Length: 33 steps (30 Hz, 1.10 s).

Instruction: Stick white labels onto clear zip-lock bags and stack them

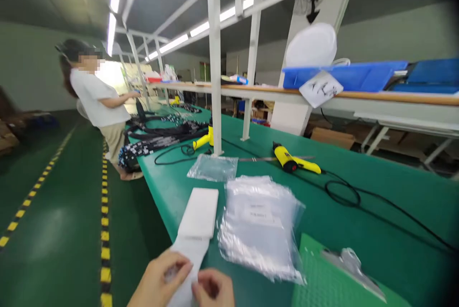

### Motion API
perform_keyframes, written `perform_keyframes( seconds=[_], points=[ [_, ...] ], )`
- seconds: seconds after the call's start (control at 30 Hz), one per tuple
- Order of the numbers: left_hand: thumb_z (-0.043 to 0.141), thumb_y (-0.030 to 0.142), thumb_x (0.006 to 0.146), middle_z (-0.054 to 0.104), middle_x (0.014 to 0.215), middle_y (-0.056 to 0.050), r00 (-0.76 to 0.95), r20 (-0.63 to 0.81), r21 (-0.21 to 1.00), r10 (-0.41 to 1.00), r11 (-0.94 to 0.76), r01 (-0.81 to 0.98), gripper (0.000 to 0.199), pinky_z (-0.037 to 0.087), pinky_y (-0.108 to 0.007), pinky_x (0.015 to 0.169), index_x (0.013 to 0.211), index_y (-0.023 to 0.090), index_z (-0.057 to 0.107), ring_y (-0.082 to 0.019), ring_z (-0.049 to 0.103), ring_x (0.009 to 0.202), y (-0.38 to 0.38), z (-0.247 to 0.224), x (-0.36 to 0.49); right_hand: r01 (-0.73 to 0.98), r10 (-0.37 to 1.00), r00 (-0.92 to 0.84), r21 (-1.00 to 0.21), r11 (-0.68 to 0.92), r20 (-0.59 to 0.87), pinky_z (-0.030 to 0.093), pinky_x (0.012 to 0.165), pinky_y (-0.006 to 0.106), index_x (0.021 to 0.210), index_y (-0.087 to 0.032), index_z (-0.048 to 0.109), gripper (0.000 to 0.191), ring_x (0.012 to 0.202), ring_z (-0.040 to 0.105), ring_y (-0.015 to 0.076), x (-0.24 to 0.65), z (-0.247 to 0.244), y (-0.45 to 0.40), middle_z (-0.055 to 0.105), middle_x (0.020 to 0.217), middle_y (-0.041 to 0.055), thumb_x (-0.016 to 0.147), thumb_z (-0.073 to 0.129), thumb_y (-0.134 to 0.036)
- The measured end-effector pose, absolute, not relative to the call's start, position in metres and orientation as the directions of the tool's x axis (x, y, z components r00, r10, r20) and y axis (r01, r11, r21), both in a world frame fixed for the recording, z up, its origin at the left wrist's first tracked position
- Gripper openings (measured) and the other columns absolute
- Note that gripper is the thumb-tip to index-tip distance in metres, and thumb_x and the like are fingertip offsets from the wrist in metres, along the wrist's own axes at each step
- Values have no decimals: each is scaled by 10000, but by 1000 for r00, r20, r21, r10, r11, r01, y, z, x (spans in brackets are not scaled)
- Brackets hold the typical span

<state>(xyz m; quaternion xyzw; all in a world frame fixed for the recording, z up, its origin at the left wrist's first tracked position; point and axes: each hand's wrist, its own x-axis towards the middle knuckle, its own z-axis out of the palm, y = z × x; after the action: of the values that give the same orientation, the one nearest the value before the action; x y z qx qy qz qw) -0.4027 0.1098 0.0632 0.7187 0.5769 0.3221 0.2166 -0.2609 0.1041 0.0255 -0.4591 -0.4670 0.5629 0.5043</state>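
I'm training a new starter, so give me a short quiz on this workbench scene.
1. What are the left hand and the right hand holding?
2. True or false: the green clipboard lies to the right of the clear bags.
3. What lies on the bench next to the standing person?
A. Black cable bundles
B. Blue bins
C. The green clipboard

Key:
1. A white strip
2. True
3. A
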Motion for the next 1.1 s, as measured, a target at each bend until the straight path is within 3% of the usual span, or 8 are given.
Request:
perform_keyframes(
  seconds=[0.07, 0.23, 0.4, 0.57, 0.73, 0.87, 1.03, 1.1],
  points=[
    [680, 436, 670, 688, 796, -7, 200, 180, 656, 963, -269, 705, 236, 544, -161, 702, 790, 235, 703, -102, 648, 771, 107, 72, -398, -171, 995, -33, -980, -102, -98, 420, 558, 276, 716, -125, 675, 167, 576, 544, 160, -260, 22, 89, 642, 650, 50, 647, 676, -277],
    [591, 364, 757, 691, 807, -1, 193, 37, 767, 981, -151, 623, 182, 518, -137, 713, 735, 230, 712, -78, 627, 793, 101, 84, -387, -236, 987, -13, -959, -157, -158, 308, 505, 245, 707, -120, 706, 178, 520, 460, 126, -261, 26, 87, 628, 612, 44, 644, 618, -262],
    [788, 235, 538, 643, 610, -8, -234, -196, 976, 952, 213, 50, 189, 450, -101, 548, 619, 110, 672, -58, 566, 603, 109, 75, -392, -320, 975, 16, -925, -204, -220, 311, 500, 235, 688, -126, 686, 179, 487, 442, 109, -261, 16, 84, 604, 569, 21, 583, 658, -269],
    [549, 258, 767, 606, 642, 43, -572, -251, 954, 781, 98, -284, 113, 518, -142, 638, 736, 152, 523, -29, 573, 616, 126, 84, -420, -392, 947, 42, -877, -278, -319, 343, 499, 231, 624, -142, 605, 188, 480, 469, 111, -256, -1, 74, 579, 518, 11, 561, 659, -310],
    [586, 240, 767, 599, 749, 53, -651, -104, 948, 752, -123, -294, 128, 554, -191, 763, 756, 150, 496, -46, 600, 792, 116, 116, -402, -397, 938, -2, -861, -319, -347, 354, 499, 219, 679, -127, 626, 168, 494, 473, 97, -245, 9, 67, 626, 579, 29, 552, 681, -221],
    [627, 252, 729, 593, 726, 25, -548, -94, 971, 831, -46, -236, 158, 544, -163, 676, 734, 126, 532, -54, 590, 740, 106, 122, -375, -433, 923, -84, -820, -374, -376, 360, 436, 201, 1088, -135, 577, 602, 520, 495, 87, -250, 18, 77, 668, 891, 78, 539, 716, -342],
    [607, 332, 761, 624, 877, 51, -643, -144, 961, 752, -50, -273, 142, 557, -156, 722, 748, 211, 534, -55, 590, 877, 102, 128, -389, -389, 902, -148, -815, -430, -405, 223, 321, 182, 628, -141, 550, 331, 331, 352, 53, -266, 6, 96, 517, 457, -17, 599, 660, -451],
    [571, 378, 782, 630, 957, 81, -694, -129, 961, 708, -83, -263, 141, 562, -172, 764, 786, 242, 537, -62, 585, 961, 98, 133, -398, -356, 909, -104, -838, -413, -404, 238, 322, 193, 584, -146, 530, 314, 307, 333, 51, -264, 1, 96, 493, 429, -27, 610, 656, -434]
  ],
)
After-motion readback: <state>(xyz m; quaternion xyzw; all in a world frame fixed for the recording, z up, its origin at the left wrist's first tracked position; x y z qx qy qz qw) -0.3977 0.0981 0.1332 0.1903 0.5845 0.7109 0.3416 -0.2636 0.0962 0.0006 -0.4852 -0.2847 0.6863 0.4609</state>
